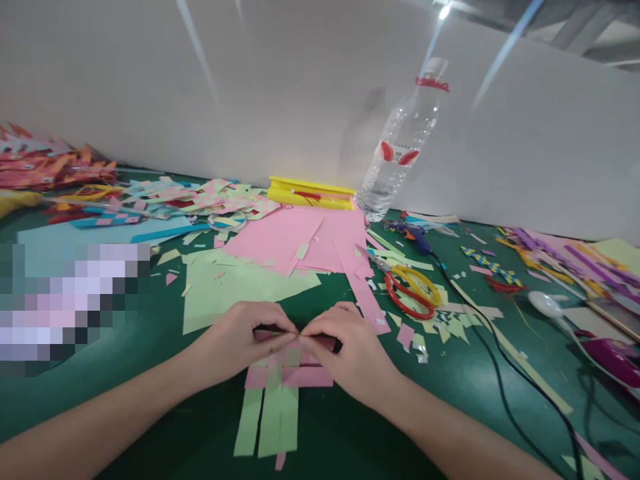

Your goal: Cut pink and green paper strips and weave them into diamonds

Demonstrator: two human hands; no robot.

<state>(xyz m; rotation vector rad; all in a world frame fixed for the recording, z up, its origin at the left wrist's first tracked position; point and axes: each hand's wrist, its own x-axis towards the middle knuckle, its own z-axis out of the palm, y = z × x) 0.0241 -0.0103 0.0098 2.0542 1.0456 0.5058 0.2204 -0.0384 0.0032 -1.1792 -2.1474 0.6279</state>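
Note:
A small weave of pink and light green paper strips (280,393) lies on the green table (350,440) in front of me. My left hand (245,337) pinches the top of the weave from the left, fingers closed on a pink strip. My right hand (350,350) meets it from the right, its fingers also pinched on the strips at the top edge. The fingertips of both hands touch over the weave. Green strip ends hang loose toward me below the hands.
Pink sheets (305,240) and a green sheet (225,287) lie beyond the hands. Red and yellow scissors (410,287), a glue gun (415,237) with a black cable (500,373), a water bottle (400,153), a yellow box (310,193) and many paper scraps surround them.

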